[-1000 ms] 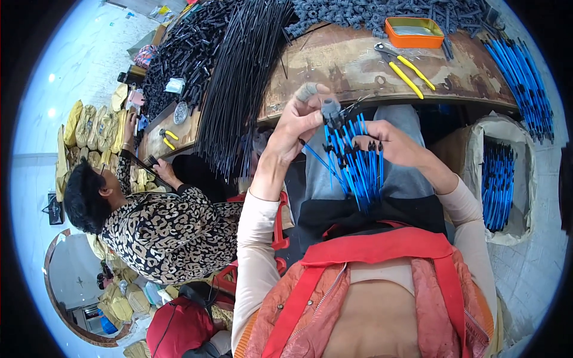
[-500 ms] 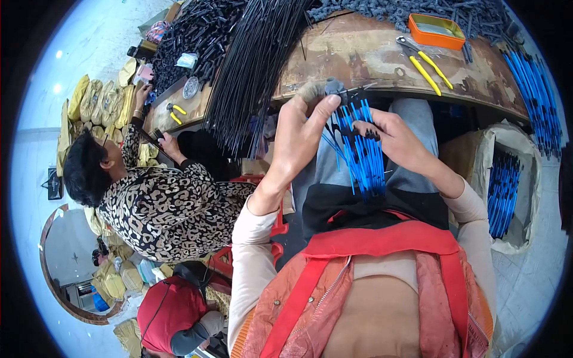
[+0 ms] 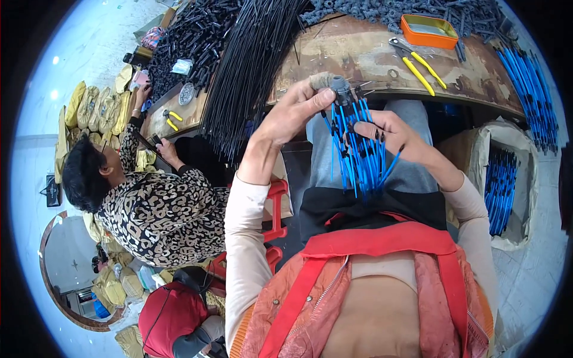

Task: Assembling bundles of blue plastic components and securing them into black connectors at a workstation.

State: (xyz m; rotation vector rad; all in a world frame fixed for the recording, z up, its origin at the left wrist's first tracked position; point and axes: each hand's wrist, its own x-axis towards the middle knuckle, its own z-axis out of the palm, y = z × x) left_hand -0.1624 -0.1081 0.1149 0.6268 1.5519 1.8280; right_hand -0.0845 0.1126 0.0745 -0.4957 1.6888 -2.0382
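My left hand [image 3: 295, 113] pinches a small grey hub piece [image 3: 340, 90] between thumb and fingers, just in front of the wooden workbench [image 3: 358, 56]. Several thin blue rods [image 3: 358, 152] hang from that hub and fan down over my lap. My right hand [image 3: 391, 137] grips the bundle of blue rods from the right, its fingers spread among them. Both hands are close together above my grey trousers.
A thick sheaf of black rods [image 3: 250, 71] lies over the bench's left end. Yellow-handled pliers [image 3: 418, 59] and an orange tin [image 3: 430, 30] sit on the bench. More blue rods fill a sack [image 3: 504, 191] at right. A person in a spotted top [image 3: 161, 209] works at left.
My hands with the hub and blue rods stay together, the left hand's grip shifting onto the top of the hub. The view has tilted a little.
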